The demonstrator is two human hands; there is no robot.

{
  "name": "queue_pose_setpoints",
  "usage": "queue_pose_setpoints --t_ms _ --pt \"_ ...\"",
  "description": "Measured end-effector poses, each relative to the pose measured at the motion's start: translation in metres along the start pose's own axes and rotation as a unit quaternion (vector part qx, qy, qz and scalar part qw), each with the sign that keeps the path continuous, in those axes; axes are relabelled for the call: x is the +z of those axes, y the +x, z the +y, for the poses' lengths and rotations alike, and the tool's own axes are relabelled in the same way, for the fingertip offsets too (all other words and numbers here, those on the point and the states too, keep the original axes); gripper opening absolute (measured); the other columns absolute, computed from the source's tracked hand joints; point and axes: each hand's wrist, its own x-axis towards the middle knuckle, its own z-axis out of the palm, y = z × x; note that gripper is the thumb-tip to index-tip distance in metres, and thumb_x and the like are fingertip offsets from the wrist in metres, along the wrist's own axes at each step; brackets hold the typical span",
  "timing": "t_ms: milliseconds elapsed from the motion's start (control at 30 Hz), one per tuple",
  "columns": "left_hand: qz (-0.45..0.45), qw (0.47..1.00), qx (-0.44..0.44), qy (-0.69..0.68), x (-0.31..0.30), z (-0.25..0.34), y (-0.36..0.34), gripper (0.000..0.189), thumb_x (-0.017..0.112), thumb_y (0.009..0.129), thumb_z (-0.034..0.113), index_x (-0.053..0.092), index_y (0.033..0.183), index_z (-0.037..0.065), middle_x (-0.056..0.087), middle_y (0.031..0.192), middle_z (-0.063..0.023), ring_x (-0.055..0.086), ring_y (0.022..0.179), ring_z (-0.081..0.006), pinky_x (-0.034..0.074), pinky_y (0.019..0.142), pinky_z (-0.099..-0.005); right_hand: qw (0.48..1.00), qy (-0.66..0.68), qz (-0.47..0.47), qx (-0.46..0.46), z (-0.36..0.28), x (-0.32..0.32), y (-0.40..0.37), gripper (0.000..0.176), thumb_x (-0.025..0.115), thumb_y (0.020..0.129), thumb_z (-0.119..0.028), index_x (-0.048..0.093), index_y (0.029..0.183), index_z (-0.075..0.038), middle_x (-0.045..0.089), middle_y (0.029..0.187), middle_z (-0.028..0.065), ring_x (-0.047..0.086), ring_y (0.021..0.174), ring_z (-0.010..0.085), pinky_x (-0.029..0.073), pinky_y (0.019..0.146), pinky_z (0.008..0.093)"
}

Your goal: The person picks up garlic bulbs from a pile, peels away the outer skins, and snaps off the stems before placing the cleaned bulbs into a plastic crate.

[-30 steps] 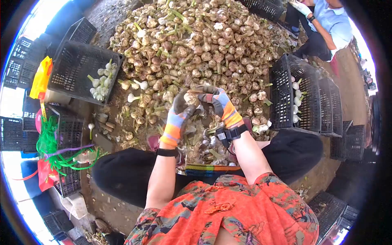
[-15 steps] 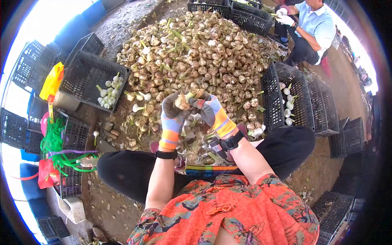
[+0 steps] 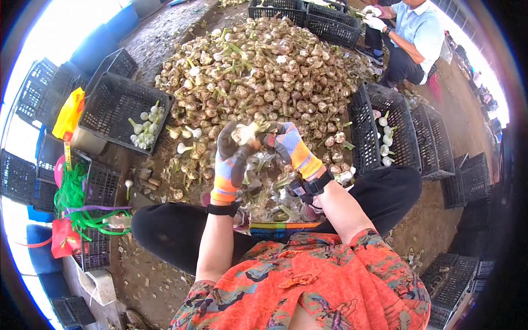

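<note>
Both hands wear dark-palmed gloves with orange, yellow and lilac cuffs. My left hand (image 3: 231, 154) has its fingers wrapped round a garlic bulb (image 3: 243, 133), whose whitish side now shows. My right hand (image 3: 284, 144) is just to the right, its fingers pinched together at the bulb's stem side; what lies between them is too small to make out. Behind the hands rises a large heap of brown, unpeeled garlic (image 3: 275, 77). Loose skins and cut stems (image 3: 264, 176) lie on the ground beneath the hands, between my legs.
A black crate (image 3: 113, 118) with cleaned white bulbs stands left, another (image 3: 396, 118) right. More crates (image 3: 333, 27) stand behind the heap. A co-worker (image 3: 412, 38) in white gloves crouches at the upper right. Green netting (image 3: 71, 187) hangs at the left.
The bulb in my left hand has turned and shows a whiter side. My left hand has tilted slightly. The view has shifted a little, and the co-worker's hands have moved slightly.
</note>
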Motion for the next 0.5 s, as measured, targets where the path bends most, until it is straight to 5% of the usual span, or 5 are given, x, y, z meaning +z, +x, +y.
queue_pose_setpoints --t_ms 167,267,300,467,500 --pt "0.022 0.998 -0.055 -0.03 0.007 0.007 0.0 0.055 0.056 0.08 -0.003 0.032 0.128 0.007 0.05 0.115 -0.0112 0.054 0.098 -0.0205 0.047 0.085 -0.0355 0.939 -0.317 0.01 -0.135 -0.016 0.008 -0.005 0.025 0.053 0.066 0.006 0.062 0.089 0.002 0.056 0.086 0.0068 0.056 0.072 0.0122 0.046 0.062 0.0251" --pt "0.026 0.974 0.057 0.218 -0.004 -0.012 0.009 0.058 0.057 0.076 -0.007 0.033 0.127 0.003 0.046 0.117 -0.0094 0.052 0.1 -0.0183 0.046 0.086 -0.0308 0.883 -0.412 0.016 -0.223 -0.006 0.01 -0.004 0.025 0.053 0.066 0.005 0.062 0.09 0.002 0.057 0.086 0.0087 0.056 0.076 0.0154 0.046 0.067 0.0266" --pt "0.03 0.99 0.02 0.136 -0.006 -0.013 0.006 0.058 0.057 0.075 -0.008 0.033 0.127 0.002 0.046 0.117 -0.0096 0.052 0.1 -0.0181 0.046 0.086 -0.0303 0.968 -0.219 0.012 -0.125 -0.001 0.013 -0.006 0.023 0.054 0.065 0.002 0.063 0.087 0.002 0.059 0.089 0.0107 0.057 0.08 0.016 0.046 0.07 0.0263" --pt "0.026 0.994 0.005 0.102 -0.007 -0.008 0.005 0.059 0.059 0.074 -0.006 0.034 0.127 0.001 0.047 0.116 -0.0103 0.054 0.099 -0.0186 0.046 0.085 -0.0305 0.948 -0.286 0.1 -0.094 -0.018 0.023 -0.014 0.022 0.055 0.067 0.004 0.062 0.088 0.002 0.064 0.079 0.0076 0.059 0.07 0.018 0.048 0.068 0.0278" --pt "0.022 0.998 -0.022 0.062 -0.006 -0.005 0.004 0.058 0.06 0.074 -0.004 0.035 0.127 0.001 0.049 0.114 -0.0102 0.054 0.098 -0.0189 0.047 0.084 -0.0303 0.991 -0.093 0.079 -0.058 -0.015 0.022 -0.012 0.021 0.055 0.069 0.006 0.062 0.088 0.003 0.064 0.078 0.0072 0.06 0.069 0.0179 0.048 0.068 0.0277"
